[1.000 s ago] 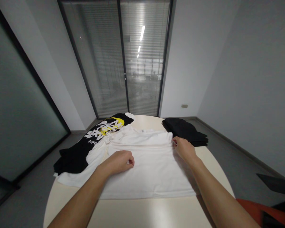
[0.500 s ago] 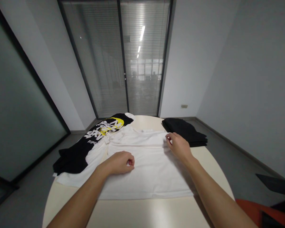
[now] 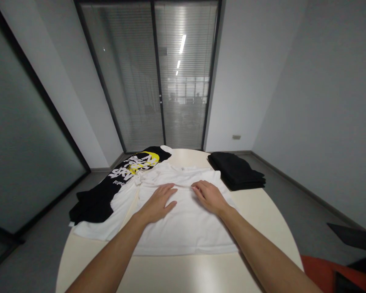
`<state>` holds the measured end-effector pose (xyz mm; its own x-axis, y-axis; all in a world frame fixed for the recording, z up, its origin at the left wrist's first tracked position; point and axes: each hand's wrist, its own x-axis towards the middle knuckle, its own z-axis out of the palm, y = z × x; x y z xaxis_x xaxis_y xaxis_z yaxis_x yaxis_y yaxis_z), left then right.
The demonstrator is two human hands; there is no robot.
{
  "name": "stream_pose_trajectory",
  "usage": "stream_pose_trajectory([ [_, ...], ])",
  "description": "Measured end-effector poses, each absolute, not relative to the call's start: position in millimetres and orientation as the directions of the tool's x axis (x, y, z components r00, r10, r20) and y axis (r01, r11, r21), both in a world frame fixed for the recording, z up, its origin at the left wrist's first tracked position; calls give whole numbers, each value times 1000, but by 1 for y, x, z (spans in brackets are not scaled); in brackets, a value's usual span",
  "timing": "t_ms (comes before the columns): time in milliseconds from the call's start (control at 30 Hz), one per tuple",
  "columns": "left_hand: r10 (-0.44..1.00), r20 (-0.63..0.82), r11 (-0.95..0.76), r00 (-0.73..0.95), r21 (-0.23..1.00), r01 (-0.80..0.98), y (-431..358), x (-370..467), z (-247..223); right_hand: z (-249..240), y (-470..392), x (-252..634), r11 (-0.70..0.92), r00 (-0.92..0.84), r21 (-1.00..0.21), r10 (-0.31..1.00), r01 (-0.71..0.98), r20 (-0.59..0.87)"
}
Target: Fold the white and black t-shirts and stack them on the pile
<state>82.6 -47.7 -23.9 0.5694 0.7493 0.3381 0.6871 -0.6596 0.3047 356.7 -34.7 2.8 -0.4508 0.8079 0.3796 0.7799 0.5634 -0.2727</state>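
Observation:
A white T-shirt [image 3: 186, 228] lies spread on the table, its collar at the far side and its hem towards me. My left hand [image 3: 160, 202] rests on the left part of the shirt, fingers stretched out and thumb apart. Across from it, my right hand [image 3: 210, 196] touches the upper right part, its fingers extended and slightly bent with nothing held. A shallow crease runs across the cloth between the two hands. The shirt's right side is folded inward, with a straight edge beside my right forearm.
A black T-shirt with white and yellow print [image 3: 122, 179] lies at the left, partly over another white garment [image 3: 94, 230]. Folded black clothes [image 3: 236, 171] are stacked at the far right of the round table [image 3: 271, 219]. A red chair [image 3: 320, 272] stands at the lower right.
My right hand has moved left from the shirt's right edge, and that side now lies further in. My left hand has shifted slightly forward, its curled fingers opening out flat.

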Motion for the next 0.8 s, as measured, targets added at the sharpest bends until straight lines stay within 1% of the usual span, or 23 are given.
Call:
stream_pose_trajectory([
  [100,761,297,-647,576,282,709,-49,84,-23,-4,-35,354,557,-431,-305,813,772,392],
  [267,796,182,-606,578,226,763,-50,83,-26,-12,-35,355,549,-384,-351,812,759,439],
  [433,817,109,-576,566,177,798,-56,85,-27,-18,-39,357,565,-395,-361,803,742,446],
  [600,829,67,-559,555,147,816,-71,90,-20,-21,-50,360,583,-415,-359,793,729,446],
  [800,848,74,-530,525,139,837,-91,94,-20,-23,-65,363,582,-425,-355,796,732,430],
])
